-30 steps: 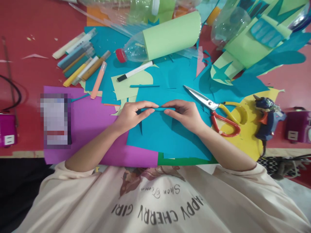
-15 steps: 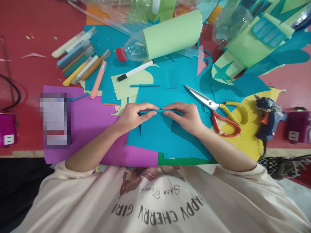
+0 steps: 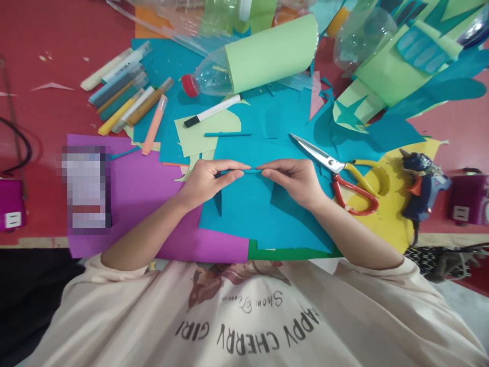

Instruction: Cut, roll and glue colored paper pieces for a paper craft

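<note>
A thin strip of blue paper [image 3: 252, 171], narrow and perhaps rolled, runs level between my two hands. My left hand [image 3: 208, 179] pinches one end between thumb and fingers. On the other end, the thumb and fingers of my right hand [image 3: 296, 181] are closed the same way; both ends are partly hidden by the fingers. Beneath them lies a sheet of blue paper [image 3: 244, 214]. Another thin blue strip [image 3: 228, 135] rests just beyond my hands. To the right of my right hand are scissors [image 3: 336, 165] with one yellow and one red handle, blades apart.
Several markers [image 3: 126, 92] lie at the left, near a blurred-out phone [image 3: 87, 188] on purple paper [image 3: 141, 178]. A bottle wrapped in green paper [image 3: 271, 53] lies at the back. On the right are a glue gun [image 3: 426, 188] and a green-and-blue paper-covered bottle craft [image 3: 393, 71].
My hands have shifted slightly; the right thumb has moved a little to the right and up along the strip. The items around them stay where they were.
</note>
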Action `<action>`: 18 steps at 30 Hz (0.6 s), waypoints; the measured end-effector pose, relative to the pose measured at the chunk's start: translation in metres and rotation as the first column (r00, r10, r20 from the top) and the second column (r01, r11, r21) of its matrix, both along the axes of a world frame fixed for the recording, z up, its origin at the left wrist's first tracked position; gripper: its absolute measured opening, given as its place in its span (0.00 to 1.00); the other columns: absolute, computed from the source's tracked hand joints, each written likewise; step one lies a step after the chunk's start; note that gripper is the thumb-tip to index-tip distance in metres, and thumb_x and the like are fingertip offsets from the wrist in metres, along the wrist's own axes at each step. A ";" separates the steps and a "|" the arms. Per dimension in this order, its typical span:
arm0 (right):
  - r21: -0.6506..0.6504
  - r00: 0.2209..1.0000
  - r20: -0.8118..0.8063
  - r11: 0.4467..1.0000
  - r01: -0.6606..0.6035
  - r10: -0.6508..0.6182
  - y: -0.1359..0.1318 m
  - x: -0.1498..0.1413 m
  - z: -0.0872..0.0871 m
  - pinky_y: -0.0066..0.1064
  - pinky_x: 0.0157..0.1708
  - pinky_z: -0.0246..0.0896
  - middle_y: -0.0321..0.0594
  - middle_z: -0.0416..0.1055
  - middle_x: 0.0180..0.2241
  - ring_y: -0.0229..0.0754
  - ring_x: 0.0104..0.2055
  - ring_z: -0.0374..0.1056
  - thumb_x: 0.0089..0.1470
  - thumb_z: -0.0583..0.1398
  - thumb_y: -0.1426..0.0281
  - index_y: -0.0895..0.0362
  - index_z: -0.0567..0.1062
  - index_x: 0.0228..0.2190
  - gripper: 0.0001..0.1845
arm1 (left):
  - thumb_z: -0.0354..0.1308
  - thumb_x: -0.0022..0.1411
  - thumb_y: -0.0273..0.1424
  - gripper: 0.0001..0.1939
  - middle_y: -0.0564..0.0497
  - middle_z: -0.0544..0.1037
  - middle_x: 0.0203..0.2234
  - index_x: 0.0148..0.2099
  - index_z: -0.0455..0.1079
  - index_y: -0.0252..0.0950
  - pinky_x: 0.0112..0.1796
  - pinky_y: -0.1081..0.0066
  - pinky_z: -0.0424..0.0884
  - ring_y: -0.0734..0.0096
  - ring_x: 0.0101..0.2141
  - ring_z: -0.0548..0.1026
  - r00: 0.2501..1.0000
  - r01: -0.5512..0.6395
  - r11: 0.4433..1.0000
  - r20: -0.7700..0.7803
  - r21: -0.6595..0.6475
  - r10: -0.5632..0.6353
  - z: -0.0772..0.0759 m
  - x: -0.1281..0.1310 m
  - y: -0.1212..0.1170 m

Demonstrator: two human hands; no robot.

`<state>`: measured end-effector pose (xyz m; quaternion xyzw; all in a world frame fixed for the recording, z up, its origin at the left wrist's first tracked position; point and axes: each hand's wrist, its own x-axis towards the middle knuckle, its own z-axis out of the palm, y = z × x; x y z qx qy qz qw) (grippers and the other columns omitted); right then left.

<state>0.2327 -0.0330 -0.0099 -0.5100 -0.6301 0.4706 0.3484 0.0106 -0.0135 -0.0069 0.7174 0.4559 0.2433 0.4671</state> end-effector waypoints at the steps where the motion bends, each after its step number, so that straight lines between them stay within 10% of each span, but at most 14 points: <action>1: -0.002 1.000 -0.007 1.000 0.011 -0.011 0.000 0.000 0.000 0.28 0.24 0.63 0.39 0.80 0.27 0.37 0.24 0.68 0.53 0.62 0.50 0.55 0.84 0.31 0.22 | 0.56 0.62 0.52 0.24 0.49 0.84 0.31 0.44 0.81 0.40 0.20 0.76 0.62 0.75 0.22 0.74 1.000 -0.013 1.000 0.003 -0.007 0.013 0.001 0.000 0.000; 9: 0.012 0.998 -0.036 0.998 0.056 -0.055 0.002 0.003 0.000 0.30 0.25 0.65 0.39 0.79 0.28 0.37 0.26 0.69 0.54 0.63 0.58 0.55 0.84 0.31 0.14 | 0.57 0.61 0.51 0.22 0.49 0.84 0.35 0.44 0.81 0.41 0.21 0.75 0.62 0.74 0.25 0.73 0.994 -0.068 0.998 0.087 -0.015 0.070 0.005 0.000 0.000; 18: 0.023 0.997 -0.054 0.998 0.050 -0.048 0.003 0.006 0.003 0.30 0.26 0.66 0.39 0.80 0.29 0.38 0.27 0.70 0.54 0.64 0.61 0.55 0.84 0.30 0.12 | 0.56 0.62 0.51 0.23 0.55 0.68 0.14 0.45 0.81 0.40 0.17 0.74 0.52 0.79 0.15 0.57 0.994 -0.055 0.998 0.092 0.011 0.053 0.004 -0.002 0.001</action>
